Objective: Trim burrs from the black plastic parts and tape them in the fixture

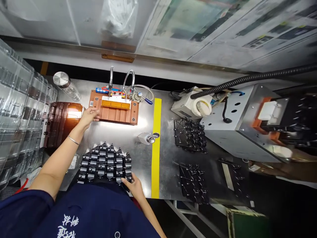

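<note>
Head view: left hand [89,116] stretched out to the left edge of the orange-brown ribbed fixture block [114,111] on the steel surface [138,155], fingers loosely spread, touching the edge, nothing gripped. Right hand [132,185] rests on the near right corner of the black moulded plastic parts array [105,162]; fingers flat on it, can't tell if pinching a part. Yellow tape stripe [156,145] just right of both.

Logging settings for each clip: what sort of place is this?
Likely a factory assembly station: a steel workbench with a yellow stripe, an orange fixture under the left hand, and black moulded parts by the right hand.
</note>
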{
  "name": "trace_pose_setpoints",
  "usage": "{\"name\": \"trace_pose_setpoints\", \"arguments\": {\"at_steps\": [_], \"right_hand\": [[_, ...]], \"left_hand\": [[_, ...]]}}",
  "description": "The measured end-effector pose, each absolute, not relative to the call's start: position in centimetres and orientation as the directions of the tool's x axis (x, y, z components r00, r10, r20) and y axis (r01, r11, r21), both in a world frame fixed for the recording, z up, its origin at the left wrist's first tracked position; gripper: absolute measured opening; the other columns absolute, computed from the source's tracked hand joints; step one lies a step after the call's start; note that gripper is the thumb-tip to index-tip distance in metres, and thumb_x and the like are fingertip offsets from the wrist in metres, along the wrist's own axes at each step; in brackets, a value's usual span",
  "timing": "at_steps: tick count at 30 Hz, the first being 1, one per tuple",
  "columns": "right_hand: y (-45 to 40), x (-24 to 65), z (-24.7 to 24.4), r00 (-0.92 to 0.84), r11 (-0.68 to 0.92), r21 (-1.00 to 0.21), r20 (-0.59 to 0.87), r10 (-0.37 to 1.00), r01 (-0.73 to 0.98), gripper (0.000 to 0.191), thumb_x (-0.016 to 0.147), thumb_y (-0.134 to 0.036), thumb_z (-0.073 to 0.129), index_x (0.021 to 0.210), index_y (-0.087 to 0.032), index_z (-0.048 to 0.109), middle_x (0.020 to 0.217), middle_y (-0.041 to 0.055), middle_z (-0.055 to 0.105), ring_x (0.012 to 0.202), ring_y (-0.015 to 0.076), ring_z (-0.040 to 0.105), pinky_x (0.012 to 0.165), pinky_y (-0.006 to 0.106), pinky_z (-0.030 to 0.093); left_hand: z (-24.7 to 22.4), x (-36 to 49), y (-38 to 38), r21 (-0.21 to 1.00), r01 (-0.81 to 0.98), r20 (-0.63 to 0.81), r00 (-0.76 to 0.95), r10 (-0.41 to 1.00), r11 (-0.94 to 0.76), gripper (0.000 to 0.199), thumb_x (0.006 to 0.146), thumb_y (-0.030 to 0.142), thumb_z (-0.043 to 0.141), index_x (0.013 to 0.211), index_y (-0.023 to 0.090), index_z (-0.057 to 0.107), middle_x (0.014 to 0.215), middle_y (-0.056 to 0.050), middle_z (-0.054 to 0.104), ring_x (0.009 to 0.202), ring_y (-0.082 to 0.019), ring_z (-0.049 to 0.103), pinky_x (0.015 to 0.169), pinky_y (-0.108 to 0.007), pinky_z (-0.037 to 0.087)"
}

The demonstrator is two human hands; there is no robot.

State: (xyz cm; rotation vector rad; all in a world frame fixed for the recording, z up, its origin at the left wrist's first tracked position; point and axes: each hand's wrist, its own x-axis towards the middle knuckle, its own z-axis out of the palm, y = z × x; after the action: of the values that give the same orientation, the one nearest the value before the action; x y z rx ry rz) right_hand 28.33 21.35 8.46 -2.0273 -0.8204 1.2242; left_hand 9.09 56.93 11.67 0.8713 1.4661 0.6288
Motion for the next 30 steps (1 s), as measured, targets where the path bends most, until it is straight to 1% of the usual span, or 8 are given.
{"name": "trace_pose_setpoints", "arguments": {"at_steps": [3, 7, 11, 15, 19, 22, 26, 30], "right_hand": [[23.3, 29.5, 9.5, 0.425, -0.597, -0.769, -0.472, 0.772, 0.231, 0.028, 0.074, -0.043, 0.063, 0.091, -0.022, 0.069, 0.081, 0.0053, 0.074, 0.077, 0.0282, 0.071, 0.071, 0.043, 0.059], [32.8, 31.0, 12.1, 0.315, -0.268, -0.707, -0.067, 0.947, 0.654, 0.039, 0.080, -0.032, 0.060, 0.118, -0.025, 0.063, 0.114, 0.0090, 0.070, 0.106, 0.0291, 0.065, 0.094, 0.048, 0.051], [43.4, 30.0, 11.6, -0.065, 0.154, -0.510, 0.188, 0.980, 0.846, 0.039, 0.087, -0.017, 0.047, 0.124, -0.020, 0.060, 0.134, 0.0097, 0.058, 0.131, 0.0249, 0.047, 0.113, 0.051, 0.029], [48.1, 28.8, 8.4, -0.123, 0.161, -0.399, 0.120, 0.985, 0.903, 0.039, 0.090, -0.012, 0.041, 0.124, -0.016, 0.059, 0.135, 0.0132, 0.056, 0.132, 0.0262, 0.045, 0.110, 0.054, 0.029], [48.8, 31.2, 7.2, -0.171, 0.213, -0.408, 0.138, 0.976, 0.888, 0.036, 0.091, -0.022, 0.046, 0.124, -0.015, 0.059, 0.136, 0.0138, 0.055, 0.133, 0.0268, 0.043, 0.109, 0.051, 0.033], [50.3, 35.4, 8.3, -0.050, 0.094, -0.404, 0.117, 0.992, 0.910, 0.038, 0.093, -0.031, 0.044, 0.124, -0.015, 0.060, 0.128, 0.0143, 0.061, 0.123, 0.0273, 0.051, 0.104, 0.047, 0.039], [53.2, 40.6, 9.7, 0.186, -0.191, -0.080, -0.067, 0.980, 0.978, 0.043, 0.094, -0.026, 0.038, 0.129, -0.008, 0.054, 0.127, 0.0214, 0.059, 0.112, 0.0311, 0.055, 0.090, 0.044, 0.047], [55.8, 43.2, 10.3, 0.185, -0.155, 0.144, -0.225, 0.957, 0.977, 0.038, 0.091, -0.014, 0.036, 0.116, -0.005, 0.062, 0.104, 0.0244, 0.068, 0.094, 0.0300, 0.062, 0.072, 0.037, 0.048]], "left_hand": [[12.6, 8.9, 54.6, 0.858, 0.174, -0.490, -0.007, 0.872, 0.483, 0.017, 0.080, 0.022, 0.064, 0.094, 0.014, 0.060, 0.078, -0.003, 0.067, 0.067, -0.012, 0.065, 0.062, -0.024, 0.055], [14.4, 9.2, 51.2, 0.909, 0.409, -0.119, 0.058, 0.991, 0.085, 0.017, 0.083, 0.030, 0.060, 0.097, 0.021, 0.067, 0.109, -0.007, 0.068, 0.109, -0.020, 0.060, 0.094, -0.034, 0.048], [14.0, 10.4, 50.1, 0.608, 0.589, 0.216, 0.523, 0.825, -0.533, 0.023, 0.087, 0.032, 0.057, 0.103, 0.021, 0.068, 0.120, -0.010, 0.066, 0.119, -0.026, 0.054, 0.106, -0.049, 0.036], [11.3, 11.4, 52.3, 0.328, 0.676, 0.142, 0.655, 0.742, -0.660, 0.026, 0.091, 0.023, 0.049, 0.111, 0.016, 0.065, 0.123, -0.015, 0.063, 0.117, -0.029, 0.055, 0.100, -0.053, 0.040], [9.0, 12.1, 55.4, 0.287, 0.683, 0.087, 0.680, 0.728, -0.672, 0.030, 0.090, 0.012, 0.045, 0.113, 0.016, 0.064, 0.122, -0.016, 0.063, 0.116, -0.027, 0.056, 0.096, -0.048, 0.046], [8.4, 12.9, 56.8, 0.276, 0.686, 0.072, 0.684, 0.726, -0.673, 0.036, 0.089, 0.008, 0.040, 0.118, 0.014, 0.062, 0.125, -0.017, 0.061, 0.119, -0.026, 0.053, 0.099, -0.047, 0.044], [8.4, 14.4, 56.9, 0.260, 0.681, 0.044, 0.700, 0.713, -0.685, 0.042, 0.086, 0.002, 0.034, 0.120, 0.006, 0.059, 0.125, -0.023, 0.058, 0.122, -0.030, 0.051, 0.099, -0.049, 0.044], [8.2, 15.5, 56.1, 0.241, 0.691, 0.023, 0.698, 0.715, -0.682, 0.043, 0.087, 0.003, 0.029, 0.117, 0.001, 0.060, 0.124, -0.027, 0.057, 0.122, -0.034, 0.052, 0.099, -0.051, 0.042]]}}
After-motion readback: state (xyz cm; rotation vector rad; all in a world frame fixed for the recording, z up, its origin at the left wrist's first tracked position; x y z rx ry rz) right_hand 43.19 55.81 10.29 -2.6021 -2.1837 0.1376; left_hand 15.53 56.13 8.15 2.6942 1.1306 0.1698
